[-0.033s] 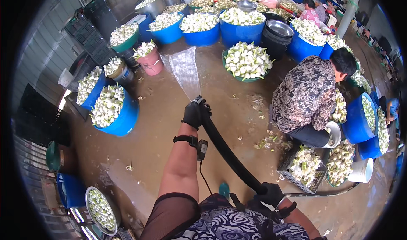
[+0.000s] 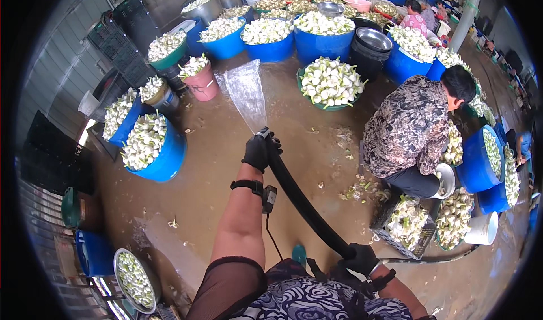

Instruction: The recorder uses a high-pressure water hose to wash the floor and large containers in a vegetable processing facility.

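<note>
Wet floor (image 2: 195, 193) beneath hose (image 2: 298, 198) in left hand (image 2: 262, 150)

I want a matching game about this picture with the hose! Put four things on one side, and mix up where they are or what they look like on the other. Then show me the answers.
Things:
1. left hand
2. right hand
3. hose
4. pink bucket

Places and looks:
A. long, black and bending
B. gripping lower down in the picture, near the patterned clothes
C. left of the spraying water, heaped with white vegetables
D. gripping close to where the water comes out

Right pairs: 1-D, 2-B, 3-A, 4-C
</note>
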{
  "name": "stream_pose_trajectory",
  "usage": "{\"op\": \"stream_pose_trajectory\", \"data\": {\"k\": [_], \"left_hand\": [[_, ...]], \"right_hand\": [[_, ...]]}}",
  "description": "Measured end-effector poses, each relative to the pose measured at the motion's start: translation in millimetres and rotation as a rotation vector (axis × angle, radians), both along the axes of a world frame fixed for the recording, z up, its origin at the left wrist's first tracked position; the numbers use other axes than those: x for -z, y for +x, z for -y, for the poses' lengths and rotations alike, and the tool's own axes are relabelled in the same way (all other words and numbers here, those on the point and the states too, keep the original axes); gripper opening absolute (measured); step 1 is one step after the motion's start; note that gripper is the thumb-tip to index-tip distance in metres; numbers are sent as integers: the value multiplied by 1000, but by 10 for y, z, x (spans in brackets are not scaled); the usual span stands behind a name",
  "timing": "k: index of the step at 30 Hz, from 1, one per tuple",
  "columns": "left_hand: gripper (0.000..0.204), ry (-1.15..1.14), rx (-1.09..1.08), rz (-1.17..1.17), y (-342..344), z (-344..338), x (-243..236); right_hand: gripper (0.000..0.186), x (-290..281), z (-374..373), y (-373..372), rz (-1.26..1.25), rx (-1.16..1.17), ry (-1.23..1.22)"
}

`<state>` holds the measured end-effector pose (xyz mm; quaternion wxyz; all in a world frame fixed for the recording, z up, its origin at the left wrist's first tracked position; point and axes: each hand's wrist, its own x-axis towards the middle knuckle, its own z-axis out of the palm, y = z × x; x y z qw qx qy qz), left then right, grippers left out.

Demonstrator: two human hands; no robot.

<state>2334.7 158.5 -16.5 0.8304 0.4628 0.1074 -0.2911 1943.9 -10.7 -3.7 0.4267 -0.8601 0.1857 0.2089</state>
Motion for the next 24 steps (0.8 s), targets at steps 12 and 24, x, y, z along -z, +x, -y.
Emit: {"op": "stream_pose_trajectory", "data": {"k": [12, 24], "left_hand": [[21, 61, -74, -1, 55, -309, -103], [17, 6, -242, -69, -189, -1133, 134]], "right_hand": [[43, 63, -53, 154, 18, -83, -2], [43, 108, -240, 345, -63, -259, -50]]}}
